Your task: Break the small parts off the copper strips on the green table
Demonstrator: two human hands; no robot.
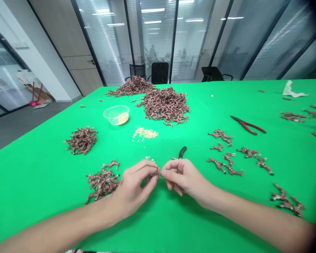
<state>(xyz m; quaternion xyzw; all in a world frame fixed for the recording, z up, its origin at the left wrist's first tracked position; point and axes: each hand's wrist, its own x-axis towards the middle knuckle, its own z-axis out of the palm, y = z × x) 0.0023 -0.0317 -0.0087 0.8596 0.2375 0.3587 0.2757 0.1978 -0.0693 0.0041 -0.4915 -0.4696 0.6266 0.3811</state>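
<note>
Bare forearms [65,224] enter from the lower corners of the frame, smooth green counter [184,228] spreading between them, its left edge slanting towards upper centre. At lower centre, the left hand [133,185] pinches a small brown figurine [155,172]; the right hand [181,177] meets its right end, fingertips drawn together, their hold too small to tell. Knobbly heaped figurines [165,106] rise beyond.

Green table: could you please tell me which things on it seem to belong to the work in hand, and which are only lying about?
Probably belonging:
figure in left hand, right hand close beside it
brown piles
gold bits
bowl
black-handled tool
red pliers, untouched

Probably lying about:
white paper
pale speck
</note>
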